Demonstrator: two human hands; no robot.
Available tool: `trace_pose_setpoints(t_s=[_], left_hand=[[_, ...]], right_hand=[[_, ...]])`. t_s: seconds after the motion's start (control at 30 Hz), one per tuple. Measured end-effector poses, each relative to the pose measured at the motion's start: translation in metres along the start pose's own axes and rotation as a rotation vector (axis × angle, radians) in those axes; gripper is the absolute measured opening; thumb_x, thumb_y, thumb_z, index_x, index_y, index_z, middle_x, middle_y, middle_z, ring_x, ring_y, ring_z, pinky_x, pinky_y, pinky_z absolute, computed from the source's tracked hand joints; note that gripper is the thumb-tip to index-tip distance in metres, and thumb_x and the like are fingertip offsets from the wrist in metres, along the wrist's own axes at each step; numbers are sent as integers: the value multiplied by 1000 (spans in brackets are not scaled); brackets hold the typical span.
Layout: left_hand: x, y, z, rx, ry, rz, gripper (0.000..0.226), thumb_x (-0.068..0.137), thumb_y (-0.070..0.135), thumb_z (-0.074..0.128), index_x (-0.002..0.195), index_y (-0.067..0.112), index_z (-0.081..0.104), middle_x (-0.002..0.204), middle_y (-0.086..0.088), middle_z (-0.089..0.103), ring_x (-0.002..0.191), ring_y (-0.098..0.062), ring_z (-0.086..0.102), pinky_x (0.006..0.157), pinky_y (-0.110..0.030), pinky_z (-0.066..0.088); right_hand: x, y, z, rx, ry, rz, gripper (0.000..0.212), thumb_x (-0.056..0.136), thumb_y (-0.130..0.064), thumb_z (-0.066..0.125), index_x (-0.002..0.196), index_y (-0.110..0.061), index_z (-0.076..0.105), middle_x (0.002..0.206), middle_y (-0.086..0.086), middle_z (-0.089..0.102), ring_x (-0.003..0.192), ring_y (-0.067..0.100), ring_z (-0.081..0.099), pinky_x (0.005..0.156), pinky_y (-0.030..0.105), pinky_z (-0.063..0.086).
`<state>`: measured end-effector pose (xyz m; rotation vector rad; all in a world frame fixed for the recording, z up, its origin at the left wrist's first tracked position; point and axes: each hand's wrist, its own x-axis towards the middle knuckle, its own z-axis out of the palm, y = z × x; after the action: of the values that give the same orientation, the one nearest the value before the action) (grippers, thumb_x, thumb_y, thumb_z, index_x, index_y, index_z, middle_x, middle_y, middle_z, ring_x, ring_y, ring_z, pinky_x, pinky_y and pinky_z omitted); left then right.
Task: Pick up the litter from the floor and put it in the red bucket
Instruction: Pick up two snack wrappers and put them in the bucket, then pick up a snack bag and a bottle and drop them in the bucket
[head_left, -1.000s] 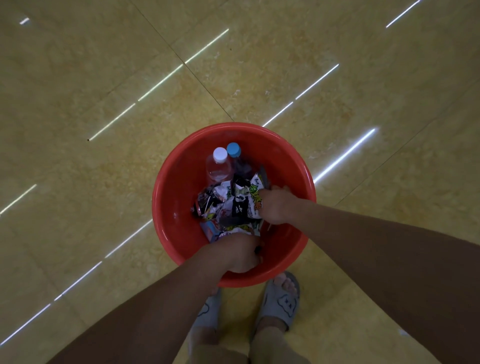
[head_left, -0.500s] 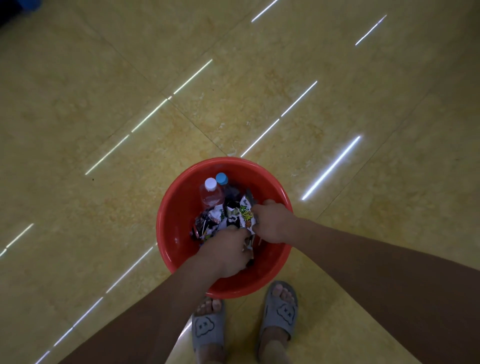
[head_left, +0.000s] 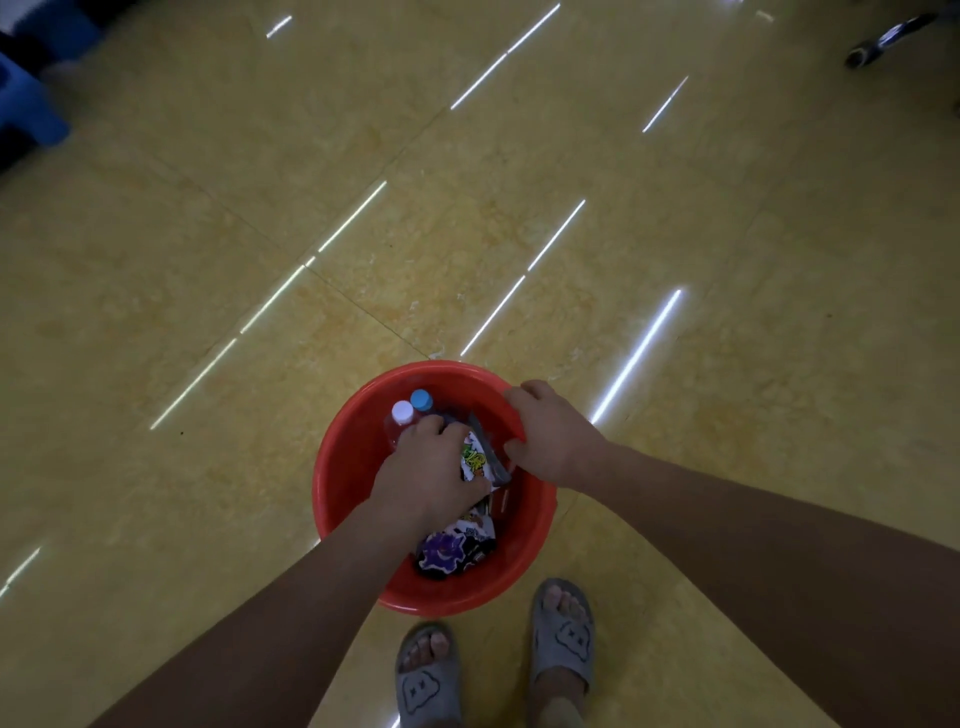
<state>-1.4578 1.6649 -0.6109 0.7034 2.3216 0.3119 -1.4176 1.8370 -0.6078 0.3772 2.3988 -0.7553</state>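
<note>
A: What colour is the bucket (head_left: 343, 483) showing?
B: Plain red. The snack wrapper (head_left: 475, 462) is showing green and orange print on white, the second wrapper (head_left: 441, 553) purple on black.
A: And the slippers (head_left: 563, 636)?
B: They're showing grey, with cartoon faces.

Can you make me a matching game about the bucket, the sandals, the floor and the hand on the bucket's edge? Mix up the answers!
Things:
1. bucket
2. sandals
3. floor
4. right hand

Answers:
A. yellow
B. holding the bucket's rim
C. red
D. grey

Right pairs: 1-C, 2-D, 3-A, 4-B.
</note>
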Motion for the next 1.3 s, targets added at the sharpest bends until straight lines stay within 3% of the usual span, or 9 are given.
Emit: trace_pose_setpoints(t_s=[0.3, 0.43, 0.57, 0.9, 1.3], left_hand=[[-7, 55, -47, 95, 45, 130, 80, 79, 56, 66, 145, 21, 37, 150, -8, 32, 138, -29, 28, 110, -45, 34], [-11, 80, -61, 108, 32, 154, 82, 81, 54, 66, 148, 24, 31, 158, -10, 19, 145, -30, 19, 110, -48, 36], [-13, 103, -64, 171, 47, 194, 81, 81, 53, 67, 148, 24, 31, 158, -11, 19, 145, -30, 19, 107, -48, 38], [-29, 190, -22, 230, -2, 223, 86, 79, 52, 70, 148, 22, 29, 157, -13, 17, 143, -32, 21, 112, -44, 32], [-59, 369, 41, 316, -60, 465, 85, 78, 52, 70, 148, 26, 29, 159, -9, 14, 144, -29, 19, 110, -46, 36]], right_hand=[[-59, 15, -48, 59, 207, 90, 79, 87, -26, 65, 152, -25, 22, 160, 7, 12, 142, 31, 27, 108, 44, 40], [-77, 28, -56, 80, 254, 139, 80, 86, -27, 66, 152, -24, 20, 160, 8, 12, 142, 31, 28, 108, 42, 40], [-95, 46, -54, 106, 275, 189, 81, 87, -30, 65, 153, -24, 18, 160, 8, 10, 142, 31, 27, 108, 43, 40], [-181, 127, -42, 150, 314, 272, 82, 85, -33, 66, 152, -24, 19, 159, 7, 13, 138, 33, 32, 107, 43, 40], [-332, 253, -45, 277, 398, 489, 79, 88, -32, 61, 153, -24, 17, 159, 5, 12, 137, 31, 31, 104, 43, 42]])
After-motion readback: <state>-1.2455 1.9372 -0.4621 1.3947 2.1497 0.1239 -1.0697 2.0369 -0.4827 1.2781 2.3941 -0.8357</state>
